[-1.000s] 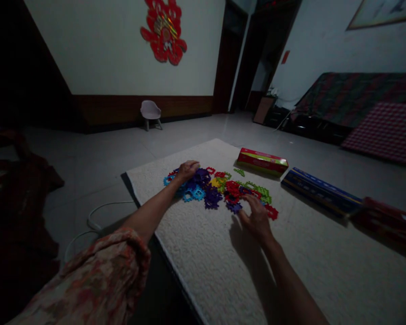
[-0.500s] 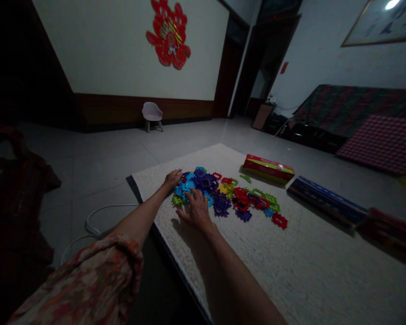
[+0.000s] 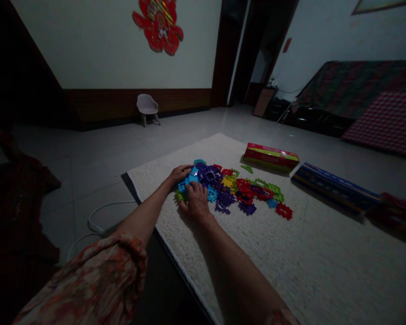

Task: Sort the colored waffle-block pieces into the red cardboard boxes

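A loose pile of toothed, gear-shaped plastic pieces in several colours lies on the pale rug. My left hand point(image 3: 182, 173) rests at the far left edge of the pile, its fingers stretched over light blue and purple pieces. Nearer to me, my right hand point(image 3: 198, 201) touches the light blue gear pieces point(image 3: 191, 179) with its fingers apart and slightly bent. Beyond the fingers sit purple gear pieces point(image 3: 210, 176). Red gear pieces point(image 3: 284, 211), yellow and green ones spread out to the right. What lies beneath my palms is hidden.
The pale rug point(image 3: 291, 266) covers a tiled floor. Along its right side lie a red-and-green box point(image 3: 271, 158), a long blue box point(image 3: 336, 189) and a dark red box point(image 3: 397, 216). A small chair point(image 3: 147, 106) stands by the wall. A white cable point(image 3: 101, 210) runs at left.
My right hand has come down onto the light blue pieces. The left hand has slid slightly right, further over the pile's edge. The view has tilted downward a little.
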A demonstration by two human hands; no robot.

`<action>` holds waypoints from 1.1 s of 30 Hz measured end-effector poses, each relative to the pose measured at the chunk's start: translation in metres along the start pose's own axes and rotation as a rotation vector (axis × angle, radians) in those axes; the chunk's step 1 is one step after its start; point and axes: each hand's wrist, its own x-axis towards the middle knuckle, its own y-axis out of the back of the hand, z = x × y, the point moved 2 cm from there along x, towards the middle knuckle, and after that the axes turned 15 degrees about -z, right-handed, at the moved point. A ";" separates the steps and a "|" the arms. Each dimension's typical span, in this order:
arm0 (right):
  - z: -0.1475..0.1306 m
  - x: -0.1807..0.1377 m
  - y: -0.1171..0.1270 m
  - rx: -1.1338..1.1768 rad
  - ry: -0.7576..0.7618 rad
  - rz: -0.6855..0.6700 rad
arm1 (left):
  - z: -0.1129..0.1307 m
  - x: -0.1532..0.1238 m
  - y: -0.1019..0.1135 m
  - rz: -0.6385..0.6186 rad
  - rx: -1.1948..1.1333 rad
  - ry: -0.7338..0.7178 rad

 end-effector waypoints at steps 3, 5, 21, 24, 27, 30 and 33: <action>0.009 -0.011 0.007 0.010 0.039 0.041 | 0.008 -0.006 -0.013 0.032 -0.052 -0.041; 0.017 -0.019 0.010 0.021 0.052 0.077 | 0.015 -0.010 -0.025 0.058 -0.092 -0.055; 0.076 -0.087 0.031 0.163 -0.002 0.419 | 0.096 -0.020 -0.114 0.094 -0.223 0.014; 0.085 -0.103 0.038 0.151 -0.035 0.419 | 0.114 -0.024 -0.131 0.065 -0.212 -0.003; 0.094 -0.121 0.048 0.150 -0.089 0.395 | 0.131 -0.026 -0.153 0.010 -0.188 -0.046; 0.104 -0.142 0.061 0.148 -0.152 0.373 | 0.149 -0.025 -0.178 -0.059 -0.155 -0.089; 0.114 -0.163 0.073 0.126 -0.200 0.367 | 0.165 -0.024 -0.201 -0.136 -0.124 -0.127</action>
